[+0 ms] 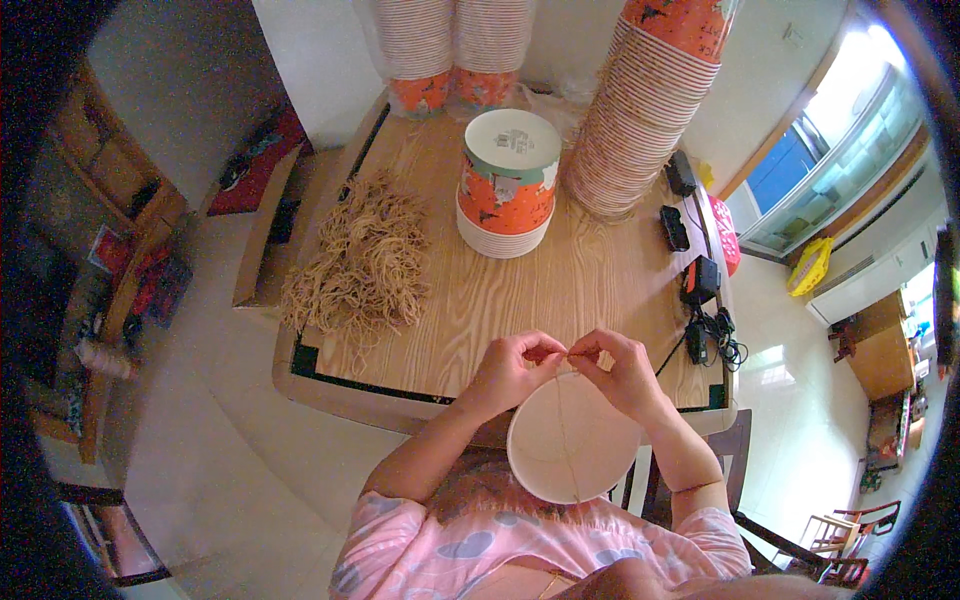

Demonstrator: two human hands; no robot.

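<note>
My left hand [514,374] and my right hand [617,374] meet fingertip to fingertip at the far rim of a white paper bucket [605,440]. Both are closed in a pinch on a thin strand of twine [564,425]. From the fingertips the strand runs over the bucket's round mouth to the rim nearest me. The bucket sits close to my body at the table's front edge, its mouth facing up. Its lower part is hidden. Left of my hands, a loose heap of tan twine [365,265] lies on the wooden table [470,325].
Upside-down orange-and-white paper buckets [508,190] stand mid-table. A tall leaning stack of buckets [640,115] is behind at the right, with more bagged stacks [415,50] at the back. Black power adapters with cables [700,282] lie along the right edge. A chair [735,460] is at the right.
</note>
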